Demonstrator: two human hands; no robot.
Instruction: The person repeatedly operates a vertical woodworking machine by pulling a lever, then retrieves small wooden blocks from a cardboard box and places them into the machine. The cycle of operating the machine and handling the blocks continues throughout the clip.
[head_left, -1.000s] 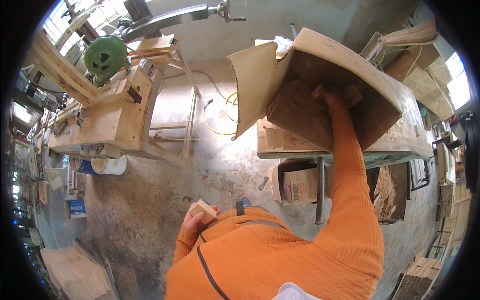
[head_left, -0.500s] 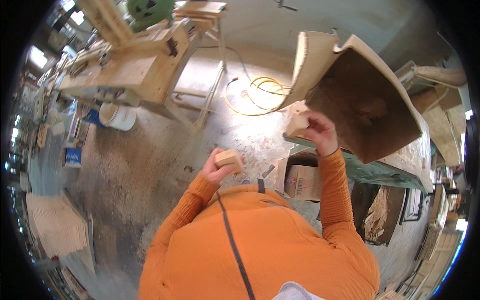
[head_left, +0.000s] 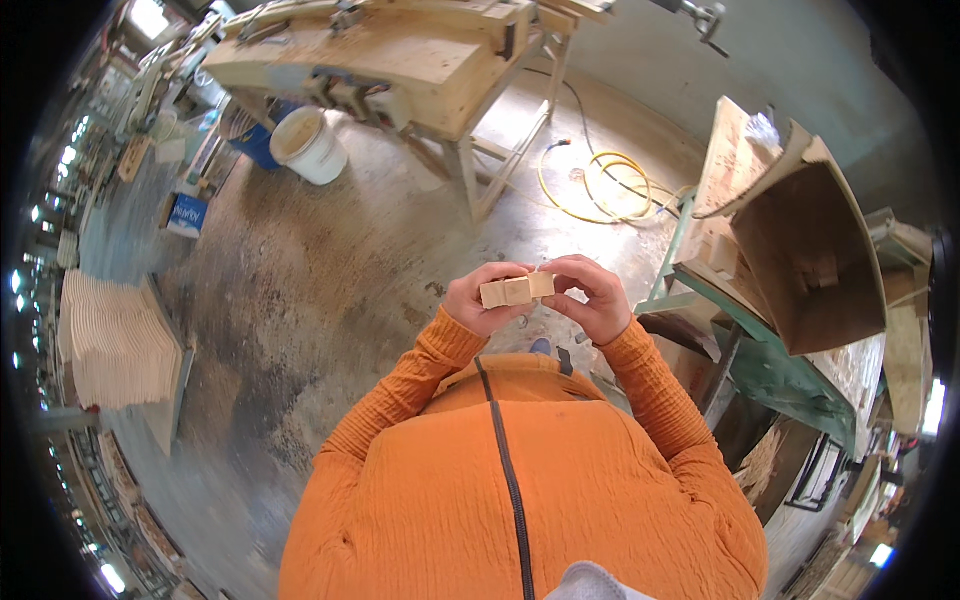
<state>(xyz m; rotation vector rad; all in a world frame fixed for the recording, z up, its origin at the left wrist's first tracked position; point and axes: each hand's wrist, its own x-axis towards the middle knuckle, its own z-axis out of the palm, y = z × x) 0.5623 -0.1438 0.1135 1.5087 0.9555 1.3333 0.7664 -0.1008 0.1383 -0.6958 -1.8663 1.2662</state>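
Observation:
Before my body, both hands meet with small pale wooden blocks between them. My left hand [head_left: 474,302] is closed around a wooden block [head_left: 506,292], whose end faces show past the fingers. From the other side, my right hand [head_left: 597,298] pinches another wooden block [head_left: 542,286] between thumb and fingers. The two blocks lie side by side and look to be touching. Fingers hide part of them, so how many pieces make up the row is hard to tell.
An open cardboard box [head_left: 812,255] lies tipped on a green-edged table [head_left: 790,372] at right. Ahead stand a wooden workbench [head_left: 425,92] and a white bucket [head_left: 308,146]. A yellow hose [head_left: 612,215] lies coiled on the floor. Stacked thin wooden pieces [head_left: 115,340] stand at left.
My right hand has come away from the cardboard box with its block and joined my left hand. The view has turned rightward-to-left, so the bench and box now sit farther right.

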